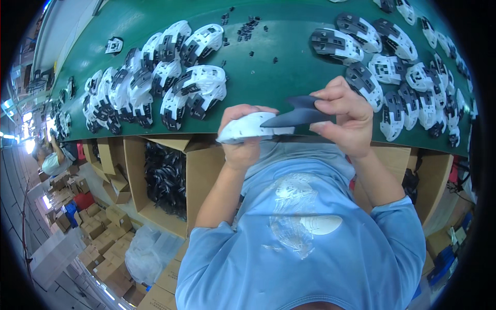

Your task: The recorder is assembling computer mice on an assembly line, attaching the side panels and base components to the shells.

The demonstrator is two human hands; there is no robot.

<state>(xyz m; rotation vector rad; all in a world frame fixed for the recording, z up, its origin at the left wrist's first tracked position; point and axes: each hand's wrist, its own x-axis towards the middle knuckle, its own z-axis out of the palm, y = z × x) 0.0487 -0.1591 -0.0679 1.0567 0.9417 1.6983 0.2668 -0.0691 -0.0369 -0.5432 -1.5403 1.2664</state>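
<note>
My left hand grips a white plastic shell, shaped like a computer mouse housing, with fingers and thumb on its sides. In my right hand, thumb and fingers pinch a dark curved cover that forks toward its left end. The cover's lower prong overlaps the white shell in the picture; whether the two touch, I cannot tell. Both pieces are held above the near edge of the green table. The underside of the shell is mostly hidden.
Clusters of white-and-black shells lie on the table at left and right. Small black parts are scattered at the far middle. Below the table's edge, a cardboard box borders many black pieces. Another person is at far left.
</note>
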